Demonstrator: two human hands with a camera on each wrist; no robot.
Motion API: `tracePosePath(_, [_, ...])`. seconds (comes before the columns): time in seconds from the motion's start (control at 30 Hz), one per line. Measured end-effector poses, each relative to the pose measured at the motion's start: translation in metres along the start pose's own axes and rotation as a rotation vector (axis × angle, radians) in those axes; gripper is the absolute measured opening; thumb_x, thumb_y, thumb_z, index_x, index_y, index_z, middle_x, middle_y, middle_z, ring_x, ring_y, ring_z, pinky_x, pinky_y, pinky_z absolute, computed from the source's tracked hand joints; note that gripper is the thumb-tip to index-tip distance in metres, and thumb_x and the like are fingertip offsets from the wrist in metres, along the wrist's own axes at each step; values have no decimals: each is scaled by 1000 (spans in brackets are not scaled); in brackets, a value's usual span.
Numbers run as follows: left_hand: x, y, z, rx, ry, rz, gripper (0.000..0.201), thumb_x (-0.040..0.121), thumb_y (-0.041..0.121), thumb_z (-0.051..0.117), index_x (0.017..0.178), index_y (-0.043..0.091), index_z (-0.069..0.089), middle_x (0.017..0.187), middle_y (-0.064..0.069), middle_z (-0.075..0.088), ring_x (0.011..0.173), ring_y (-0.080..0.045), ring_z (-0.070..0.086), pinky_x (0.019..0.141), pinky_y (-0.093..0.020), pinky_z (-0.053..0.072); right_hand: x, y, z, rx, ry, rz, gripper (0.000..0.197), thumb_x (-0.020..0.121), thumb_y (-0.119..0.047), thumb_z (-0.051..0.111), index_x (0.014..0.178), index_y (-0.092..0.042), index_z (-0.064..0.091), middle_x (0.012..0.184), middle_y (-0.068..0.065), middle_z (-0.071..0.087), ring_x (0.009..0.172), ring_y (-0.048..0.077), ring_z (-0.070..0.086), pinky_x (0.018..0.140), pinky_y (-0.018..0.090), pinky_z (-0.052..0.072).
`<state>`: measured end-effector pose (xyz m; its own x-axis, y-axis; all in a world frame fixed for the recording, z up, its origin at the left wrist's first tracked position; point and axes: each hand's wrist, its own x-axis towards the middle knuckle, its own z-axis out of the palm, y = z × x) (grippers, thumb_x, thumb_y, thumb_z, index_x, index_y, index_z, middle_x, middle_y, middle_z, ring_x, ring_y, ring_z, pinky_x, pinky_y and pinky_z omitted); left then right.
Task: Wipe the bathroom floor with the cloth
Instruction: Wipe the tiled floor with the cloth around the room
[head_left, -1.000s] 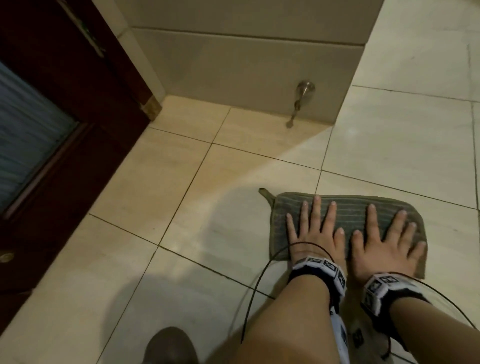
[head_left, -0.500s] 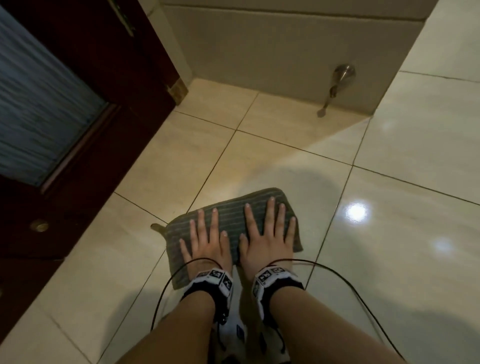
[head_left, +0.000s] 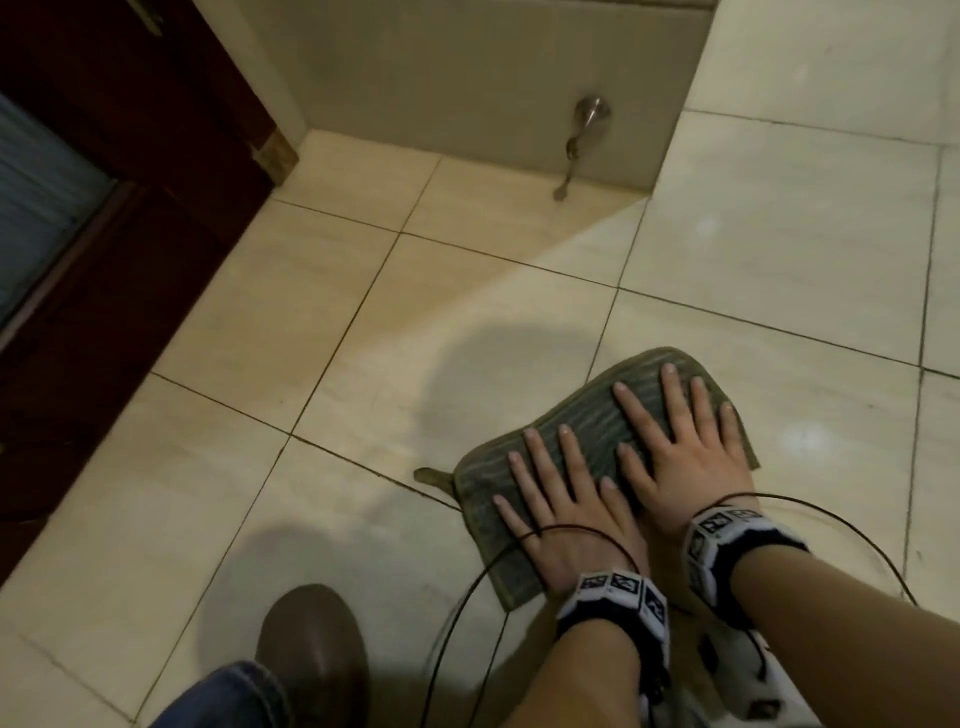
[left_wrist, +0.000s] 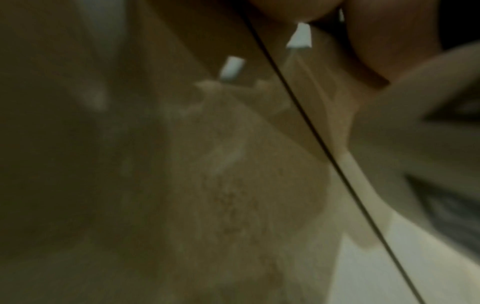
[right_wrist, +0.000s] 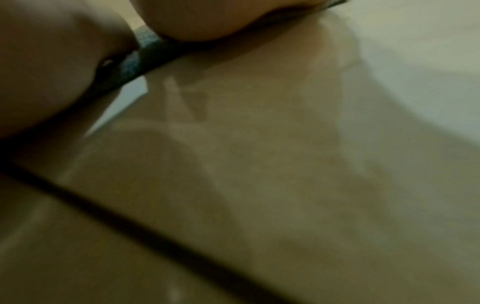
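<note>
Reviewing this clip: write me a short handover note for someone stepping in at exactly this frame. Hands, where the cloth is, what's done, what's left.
Left hand: flat, fingers spread, pressing on the near-left part of the cloth.
Right hand: flat, fingers spread, pressing on the far-right part of the cloth, beside the left hand.
Cloth: spread flat on the tiled floor, lying across a grout line, at an angle to the tiles.
Done: wiping is under way; how much floor has been covered cannot be told from these views.
Left: probably the tiles toward the dark door and the wall with the metal fitting. The wrist cables trail close to the cloth.
</note>
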<state>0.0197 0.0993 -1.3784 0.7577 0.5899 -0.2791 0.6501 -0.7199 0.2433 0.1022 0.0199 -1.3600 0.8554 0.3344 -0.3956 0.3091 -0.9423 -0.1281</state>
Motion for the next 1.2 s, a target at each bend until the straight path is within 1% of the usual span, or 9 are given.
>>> tracePosePath(0.1, [3,-1,2,26,-6,30,69,91,46,23,156,25,19,165,-6,9,150,-29,12,115,-64,11,-3,4,-3,15,-8,8,65,80,-66,-8,139,-53,-33,155,-3,-37,147,23,-23,120,45,-12])
tracePosePath(0.23, [28,-2,-1,77,-44,126,69,91,48,20,156,28,10,165,-3,3,151,-28,8,116,-62,5,8,-6,-2,100,19,123,62,94,-60,7,140,-52,-33,155,-1,-38,146,24,-26,119,46,-13])
tracePosePath(0.4, [109,10,-35,110,-202,342,72,80,54,-15,150,41,-21,157,11,-32,147,-17,-25,114,-55,-19,44,-12,-18,185,51,272,63,97,-59,13,144,-49,-28,155,1,-38,146,26,-25,118,46,-15])
tracePosePath(0.43, [127,14,-42,106,-206,375,70,82,55,-14,150,43,-21,157,13,-31,147,-16,-25,115,-53,-19,53,-12,-22,192,51,285,63,97,-60,12,145,-49,-27,155,2,-37,147,26,-25,118,46,-15])
tracePosePath(0.57, [189,38,-55,143,-191,463,58,102,50,14,151,44,-16,159,14,-28,148,-15,-23,117,-53,-15,97,-13,-37,218,81,340,63,96,-61,11,147,-47,-25,156,3,-35,147,27,-24,119,48,-14])
tracePosePath(0.73, [253,69,-65,141,-157,532,57,102,50,18,153,44,-9,162,13,-19,149,-16,-18,118,-53,-13,166,-18,-58,251,153,413,64,97,-58,14,150,-44,-19,159,6,-30,147,29,-23,118,50,-14])
tracePosePath(0.87, [296,79,-75,175,-140,630,59,100,54,22,154,46,-3,163,13,-14,150,-16,-14,119,-54,-8,193,-22,-68,273,157,448,65,97,-59,14,150,-43,-21,157,8,-33,147,30,-24,117,50,-15])
tracePosePath(1.07, [329,89,-92,237,-313,745,62,99,60,19,152,47,-12,163,10,-16,149,-16,-19,116,-49,-19,204,-29,-87,270,1,521,65,98,-58,8,146,-38,-32,152,10,-42,144,34,-29,117,54,-13])
tracePosePath(1.2, [340,90,-103,145,-460,724,58,101,54,22,153,47,-4,164,10,-11,148,-10,-20,118,-45,-17,205,-30,-103,231,-89,537,68,98,-59,9,145,-36,-34,150,12,-43,144,36,-28,118,54,-9])
